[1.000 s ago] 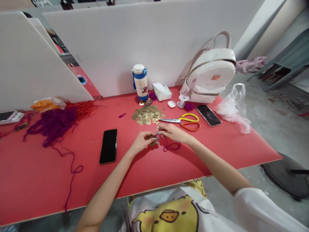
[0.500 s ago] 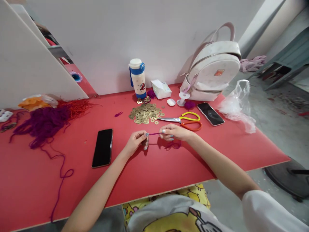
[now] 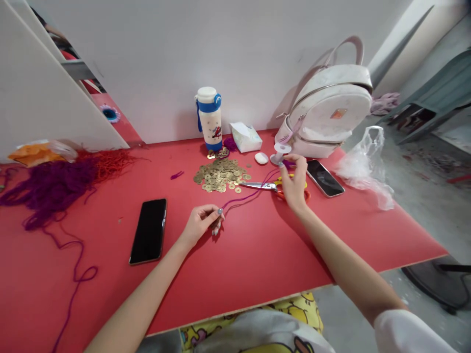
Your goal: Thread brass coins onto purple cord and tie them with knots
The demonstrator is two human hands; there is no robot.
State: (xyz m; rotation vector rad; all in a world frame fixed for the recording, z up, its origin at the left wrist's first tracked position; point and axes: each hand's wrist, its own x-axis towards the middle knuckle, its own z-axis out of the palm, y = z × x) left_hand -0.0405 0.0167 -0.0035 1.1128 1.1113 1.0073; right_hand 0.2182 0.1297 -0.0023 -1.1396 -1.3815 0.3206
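Observation:
My left hand (image 3: 201, 224) is closed over the red table, with a purple yarn strand (image 3: 241, 199) pinched between thumb and fingers. From there the strand runs slack to the right, across the scissors (image 3: 263, 186) with yellow and orange handles. My right hand (image 3: 294, 185) is raised above those handles, thumb and fingertips pinched at the strand's far part. Just behind its fingertips stands a white spool (image 3: 282, 148). A small purple yarn ball (image 3: 288, 164) is partly hidden by this hand. Between the hands, farther back, lies a pile of brass-coloured holed coins (image 3: 221, 174).
A black phone (image 3: 149, 230) lies left, a second phone (image 3: 325, 178) right. Purple yarn (image 3: 55, 189) and red strands (image 3: 110, 164) heap at the far left. A bottle (image 3: 209, 120), tissue pack (image 3: 246, 138), white backpack (image 3: 327, 108) and plastic bag (image 3: 364, 162) line the back and right.
My right hand has moved right and away from me, from close beside the left hand to the scissors' handles. The short taut yarn between the hands is now a long slack strand.

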